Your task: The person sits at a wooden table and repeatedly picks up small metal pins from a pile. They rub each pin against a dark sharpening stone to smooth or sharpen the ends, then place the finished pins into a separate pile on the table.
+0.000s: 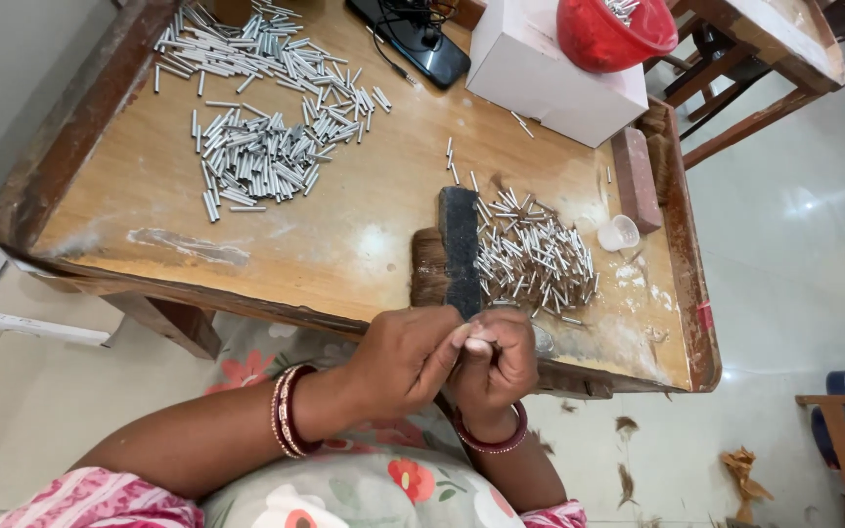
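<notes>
The left hand (pixel 405 354) and right hand (pixel 497 360) meet at the near edge of the worn wooden surface (pixel 325 244), fingertips pinched together on something small and pale that is mostly hidden; what it is cannot be told. Just beyond them lies a heap of short silvery metal tubes (pixel 532 259), thin and shiny, scattered criss-cross beside a dark upright block (pixel 460 244). A larger pile of longer silvery tubes (pixel 261 108) lies well apart, at the far left.
</notes>
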